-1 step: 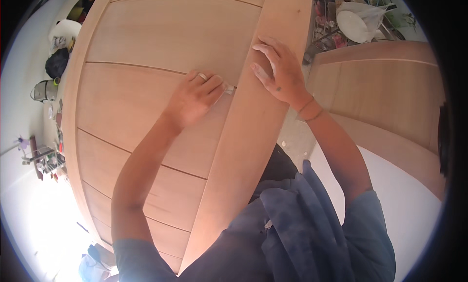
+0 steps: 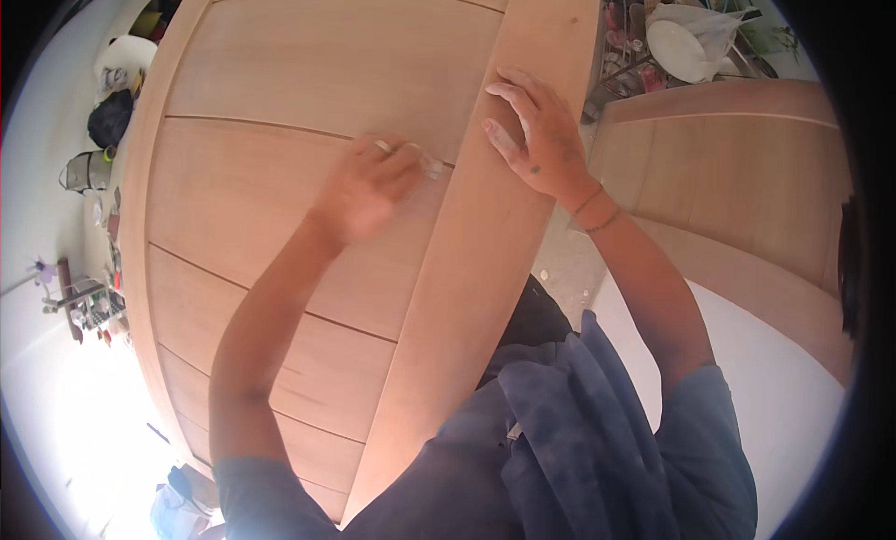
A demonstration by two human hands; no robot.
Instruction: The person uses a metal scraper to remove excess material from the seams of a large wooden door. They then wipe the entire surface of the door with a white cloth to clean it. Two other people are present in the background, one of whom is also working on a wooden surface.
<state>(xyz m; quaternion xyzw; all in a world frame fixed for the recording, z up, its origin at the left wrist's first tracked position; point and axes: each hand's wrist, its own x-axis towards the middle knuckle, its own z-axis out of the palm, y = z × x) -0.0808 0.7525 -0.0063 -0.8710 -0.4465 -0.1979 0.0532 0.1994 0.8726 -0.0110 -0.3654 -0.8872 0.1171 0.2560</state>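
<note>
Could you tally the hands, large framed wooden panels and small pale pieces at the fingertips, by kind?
Hands: 2 (left hand, right hand)
Large framed wooden panels: 2 (panel under the hands, panel at the right)
Small pale piece at the left fingertips: 1
Total: 5

Left hand (image 2: 369,187) kinda blurry
pale bit (image 2: 434,169) in its fingers too small to tell, wood panel (image 2: 280,59) cut off up top

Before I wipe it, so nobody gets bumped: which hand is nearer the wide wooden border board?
Right. The right hand is over the border board; the left hand is off to its left, over the grooved wooden panel.
</note>
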